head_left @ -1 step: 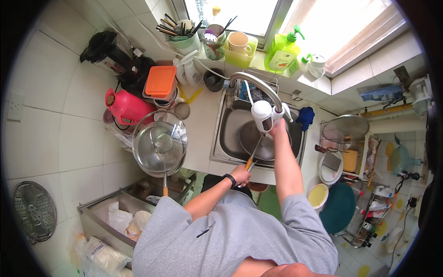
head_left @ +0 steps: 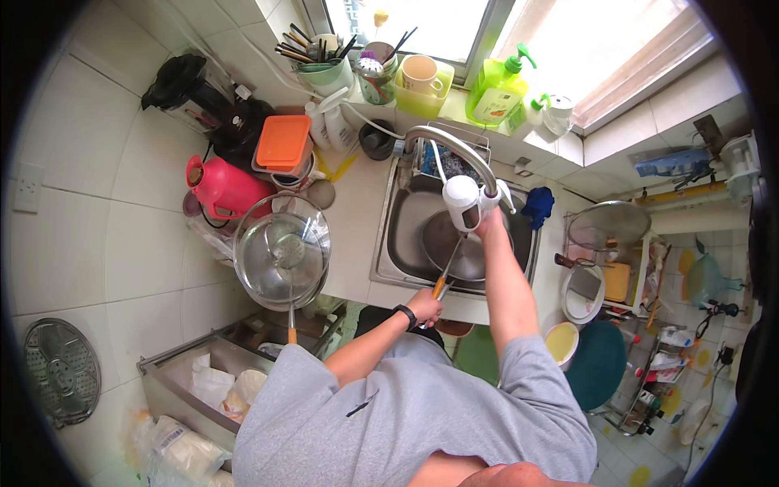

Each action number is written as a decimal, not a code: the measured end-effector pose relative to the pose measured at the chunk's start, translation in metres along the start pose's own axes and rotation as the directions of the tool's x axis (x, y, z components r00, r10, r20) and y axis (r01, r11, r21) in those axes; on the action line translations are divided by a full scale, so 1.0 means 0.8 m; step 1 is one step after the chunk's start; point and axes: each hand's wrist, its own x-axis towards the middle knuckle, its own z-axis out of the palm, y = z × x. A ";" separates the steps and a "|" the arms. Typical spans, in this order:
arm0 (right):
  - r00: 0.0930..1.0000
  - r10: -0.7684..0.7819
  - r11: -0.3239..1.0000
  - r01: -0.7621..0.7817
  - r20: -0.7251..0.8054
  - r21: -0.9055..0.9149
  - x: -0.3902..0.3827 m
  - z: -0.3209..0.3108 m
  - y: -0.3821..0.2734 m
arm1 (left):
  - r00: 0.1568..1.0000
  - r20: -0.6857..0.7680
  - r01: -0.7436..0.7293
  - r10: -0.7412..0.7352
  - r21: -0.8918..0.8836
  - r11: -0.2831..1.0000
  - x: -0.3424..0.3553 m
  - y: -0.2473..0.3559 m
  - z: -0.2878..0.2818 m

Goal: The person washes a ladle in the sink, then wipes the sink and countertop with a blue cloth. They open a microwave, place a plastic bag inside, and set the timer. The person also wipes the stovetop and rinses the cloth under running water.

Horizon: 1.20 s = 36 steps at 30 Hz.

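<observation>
At the front edge of the sink (head_left: 380,264), my left hand (head_left: 423,307) is closed round the wooden grip of a long-handled metal utensil (head_left: 441,286). Its thin shaft runs up into a round metal pan (head_left: 436,238) in the basin; I cannot make out its head. My right hand (head_left: 490,225) reaches up beside the white tap unit (head_left: 461,195) on the curved faucet (head_left: 454,142). The tap unit covers its fingers, so what they touch is hidden. On the counter to the left stands a glass-lidded pot (head_left: 272,280) with a wooden-handled strainer or ladle (head_left: 292,333) across it.
A pink thermos (head_left: 227,188), an orange-lidded box (head_left: 284,142) and a blender (head_left: 219,105) crowd the left counter. Green soap bottles (head_left: 497,96) line the windowsill. A blue cloth (head_left: 538,207) hangs right of the sink, near a rack with a cleaver (head_left: 583,284).
</observation>
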 end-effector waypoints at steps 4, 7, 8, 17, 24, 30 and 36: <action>0.997 -0.074 0.997 0.073 -0.032 -0.008 0.021 -0.037 0.011 | 1.000 0.021 -0.003 0.003 -0.004 1.000 0.002 0.002 -0.002; 0.993 -0.114 0.982 0.111 -0.008 -0.153 -0.043 -0.002 0.071 | 1.000 0.010 -0.002 0.004 -0.183 0.983 -0.006 0.009 -0.011; 0.997 -0.079 0.964 0.072 -0.018 -0.256 -0.060 0.006 0.087 | 1.000 0.025 0.020 -0.015 -0.194 0.981 -0.009 0.004 -0.012; 0.940 -0.062 0.975 -0.016 0.336 0.224 -0.046 0.133 0.178 | 0.974 0.217 0.053 0.064 -0.494 0.868 -0.024 0.029 -0.007; 0.948 -0.308 0.462 0.220 0.078 -0.859 -0.143 0.138 0.210 | 0.583 0.791 0.621 0.184 -0.581 0.526 0.069 -0.018 -0.042; 0.898 0.122 -0.335 0.437 0.422 -0.834 -0.260 0.151 0.208 | 0.572 0.782 0.735 0.249 -0.623 0.268 0.000 0.051 -0.004; 0.881 0.123 -0.255 0.474 0.458 -0.843 -0.302 0.127 0.218 | 0.604 0.754 0.751 0.258 -0.647 0.134 -0.023 0.058 0.024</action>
